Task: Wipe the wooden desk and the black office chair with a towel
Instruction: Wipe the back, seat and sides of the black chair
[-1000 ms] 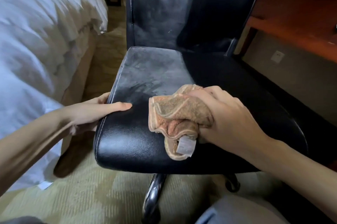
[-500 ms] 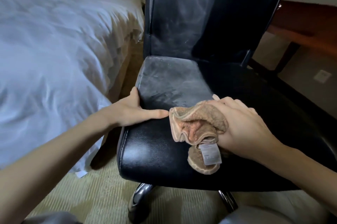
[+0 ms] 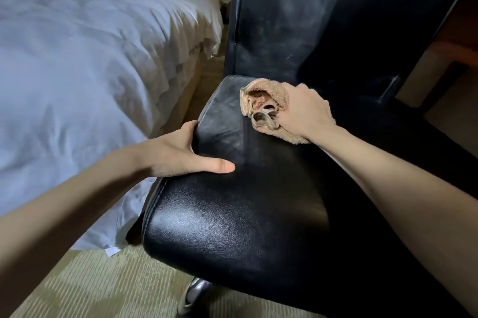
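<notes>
The black office chair [image 3: 258, 227] fills the middle of the head view, its seat shiny at the front and dusty grey at the back left. My right hand [image 3: 305, 110] grips a bunched tan towel [image 3: 261, 100] and presses it on the rear of the seat, close to the backrest. My left hand [image 3: 181, 154] grips the seat's left edge, thumb lying on top and fingers wrapped over the side. A corner of the wooden desk [image 3: 463, 48] shows dimly at the far right, behind the backrest.
A bed with white bedding [image 3: 90, 72] stands close on the left, leaving a narrow gap beside the chair. Patterned carpet [image 3: 103, 279] lies below, and the chair's chrome base [image 3: 194, 292] pokes out under the seat.
My right hand has slid the towel from the seat's front toward the back near the backrest. My left hand stays on the seat's left edge. The view has moved closer.
</notes>
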`<state>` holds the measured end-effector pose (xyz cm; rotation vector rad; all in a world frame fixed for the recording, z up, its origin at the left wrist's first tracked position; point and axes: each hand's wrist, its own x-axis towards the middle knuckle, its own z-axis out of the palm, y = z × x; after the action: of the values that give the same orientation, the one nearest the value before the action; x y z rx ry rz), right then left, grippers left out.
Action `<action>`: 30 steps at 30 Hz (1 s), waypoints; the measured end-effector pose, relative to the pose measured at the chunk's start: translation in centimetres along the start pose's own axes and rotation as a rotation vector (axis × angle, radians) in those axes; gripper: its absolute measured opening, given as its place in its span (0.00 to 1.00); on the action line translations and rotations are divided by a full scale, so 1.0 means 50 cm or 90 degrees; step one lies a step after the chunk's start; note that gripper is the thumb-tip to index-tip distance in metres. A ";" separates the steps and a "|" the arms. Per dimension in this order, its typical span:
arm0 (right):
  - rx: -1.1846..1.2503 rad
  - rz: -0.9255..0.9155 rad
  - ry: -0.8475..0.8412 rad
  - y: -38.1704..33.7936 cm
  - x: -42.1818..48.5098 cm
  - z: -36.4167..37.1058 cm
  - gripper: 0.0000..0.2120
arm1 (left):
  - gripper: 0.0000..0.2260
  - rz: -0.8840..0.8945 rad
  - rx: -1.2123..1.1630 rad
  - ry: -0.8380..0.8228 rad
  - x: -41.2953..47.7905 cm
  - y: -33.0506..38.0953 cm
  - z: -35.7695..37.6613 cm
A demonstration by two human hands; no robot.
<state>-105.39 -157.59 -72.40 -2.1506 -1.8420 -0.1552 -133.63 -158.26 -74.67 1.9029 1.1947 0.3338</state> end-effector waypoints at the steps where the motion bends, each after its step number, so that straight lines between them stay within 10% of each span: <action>1: -0.002 0.011 0.007 -0.001 0.011 0.003 0.21 | 0.68 -0.001 -0.001 0.003 -0.001 0.001 -0.001; 18: 0.155 -0.165 -0.108 -0.022 -0.354 -0.158 0.23 | 0.68 0.024 0.013 -0.052 -0.040 0.033 0.005; 24: 0.235 0.024 0.015 0.028 -0.184 -0.238 0.52 | 0.54 0.115 0.070 0.090 -0.013 0.140 0.007; 30: 0.065 0.027 0.121 0.001 -0.148 -0.210 0.37 | 0.35 0.145 0.115 0.247 0.013 0.160 0.034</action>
<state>-105.39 -167.72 -64.48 -2.0282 -1.6605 -0.2412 -127.40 -160.12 -69.70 2.2058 1.2904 0.7683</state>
